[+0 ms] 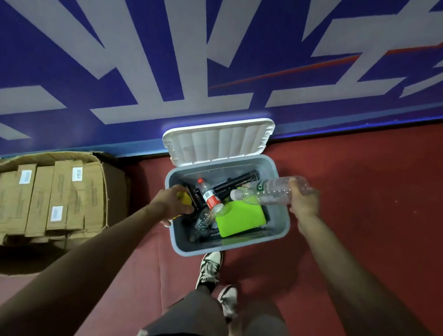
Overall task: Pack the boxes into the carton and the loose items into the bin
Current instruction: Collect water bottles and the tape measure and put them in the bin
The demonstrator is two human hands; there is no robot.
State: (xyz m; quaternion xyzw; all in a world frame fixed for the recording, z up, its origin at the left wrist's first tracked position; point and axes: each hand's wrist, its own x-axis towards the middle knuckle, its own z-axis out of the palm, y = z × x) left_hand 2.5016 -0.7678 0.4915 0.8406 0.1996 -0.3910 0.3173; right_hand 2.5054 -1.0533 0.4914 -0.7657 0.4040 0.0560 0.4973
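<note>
You are filling the bin (283, 225) with loose items: your right hand (303, 201) curls its fingers round a clear bottle (267, 193) over its right edge, your left hand (174, 204) grips a yellow thing (184, 197) over its left edge, so next let both drop in.

Brown boxes (47, 198) stand packed in the open carton (117, 184); bottles (212, 201) and a green case (239, 220) lie in the grey bin (281, 223).

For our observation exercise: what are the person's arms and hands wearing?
Left arm and right arm are bare, with no sleeves in view. The left hand and right hand have no gloves, and no watch, band or ring shows.
</note>
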